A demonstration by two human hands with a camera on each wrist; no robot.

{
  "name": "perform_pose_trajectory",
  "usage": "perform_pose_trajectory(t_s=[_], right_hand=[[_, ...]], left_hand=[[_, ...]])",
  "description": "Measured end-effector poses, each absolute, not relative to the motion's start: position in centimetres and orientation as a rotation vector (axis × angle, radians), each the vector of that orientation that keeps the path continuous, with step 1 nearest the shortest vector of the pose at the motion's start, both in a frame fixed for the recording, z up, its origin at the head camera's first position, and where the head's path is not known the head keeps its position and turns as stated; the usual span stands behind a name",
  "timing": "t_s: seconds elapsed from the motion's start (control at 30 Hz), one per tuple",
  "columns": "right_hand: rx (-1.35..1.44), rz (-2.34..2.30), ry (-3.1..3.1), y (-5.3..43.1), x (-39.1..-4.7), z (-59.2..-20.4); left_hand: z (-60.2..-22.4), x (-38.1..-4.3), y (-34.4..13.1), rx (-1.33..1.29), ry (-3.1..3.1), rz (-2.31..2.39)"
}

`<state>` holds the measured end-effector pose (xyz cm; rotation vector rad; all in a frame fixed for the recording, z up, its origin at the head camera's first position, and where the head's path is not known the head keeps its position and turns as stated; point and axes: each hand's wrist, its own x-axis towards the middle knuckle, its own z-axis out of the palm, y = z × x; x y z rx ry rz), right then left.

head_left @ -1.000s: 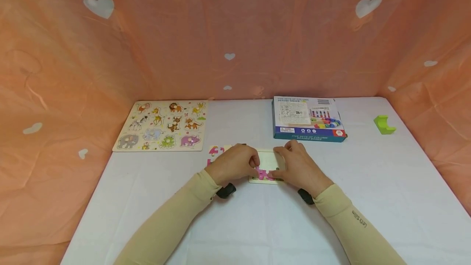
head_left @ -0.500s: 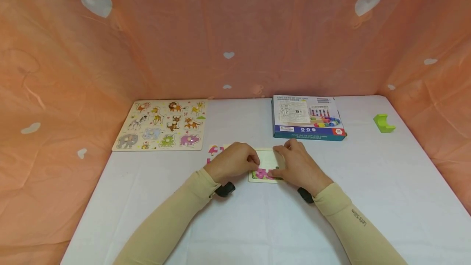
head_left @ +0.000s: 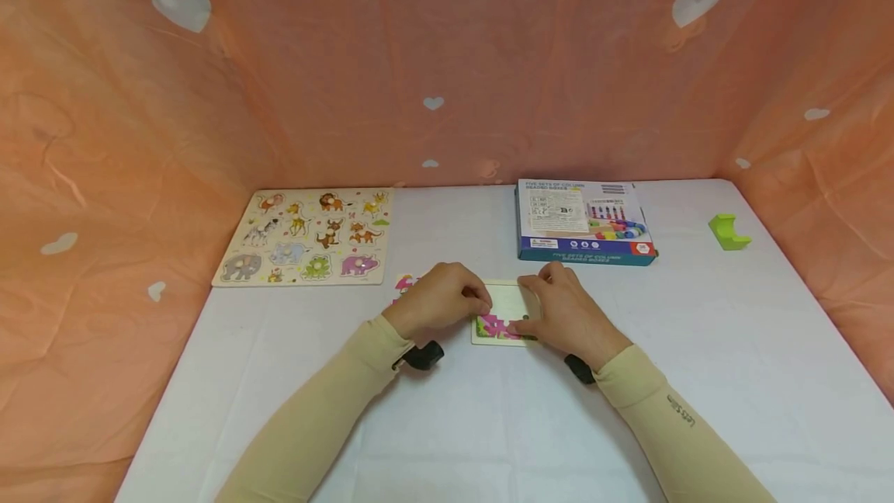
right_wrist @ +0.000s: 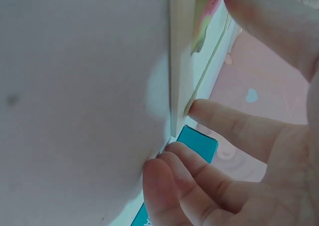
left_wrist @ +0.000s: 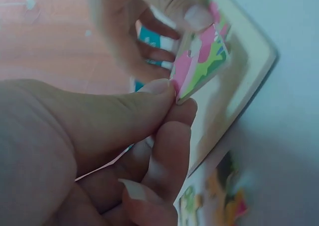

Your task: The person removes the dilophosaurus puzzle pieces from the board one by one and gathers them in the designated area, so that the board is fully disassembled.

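On the table lies a small wooden puzzle board (head_left: 507, 298) with pink and green pieces (head_left: 494, 325) along its near side. My left hand (head_left: 444, 295) is at the board's left end. In the left wrist view, its thumb and forefinger pinch the end of a pink and green puzzle piece (left_wrist: 202, 66), which is tilted. My right hand (head_left: 569, 318) spans the board's right end. Its thumb presses on the pink pieces. The forefinger, seen in the right wrist view, touches the wooden frame (right_wrist: 180, 81), while the other fingers bend beside it. My left hand hides part of the loose pieces (head_left: 403, 283).
An animal puzzle board (head_left: 307, 235) lies at the back left. The beaded boxes carton (head_left: 585, 222) sits behind my right hand. A green curved block (head_left: 728, 232) stands far right. Orange curtains (head_left: 447, 60) hang along the back and sides of the white table (head_left: 461, 433).
My left hand has shifted slightly left and up from the near pieces, and more of their left end shows. My right hand has stayed in place on the board.
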<state>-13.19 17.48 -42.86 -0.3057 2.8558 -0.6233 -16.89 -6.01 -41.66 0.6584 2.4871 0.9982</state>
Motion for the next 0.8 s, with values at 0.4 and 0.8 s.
perform_pose_trajectory(t_s=[0.4,0.8], right_hand=[[-0.299,-0.597,2.858,17.2,-13.2,-42.9],[-0.302,-0.59,2.852,17.3,-13.3,-42.8]], left_hand=[[-40.9,-16.0,-13.8,0.578,2.552,0.996],[-41.9,-14.3,-19.1,0.477,2.55,0.971]])
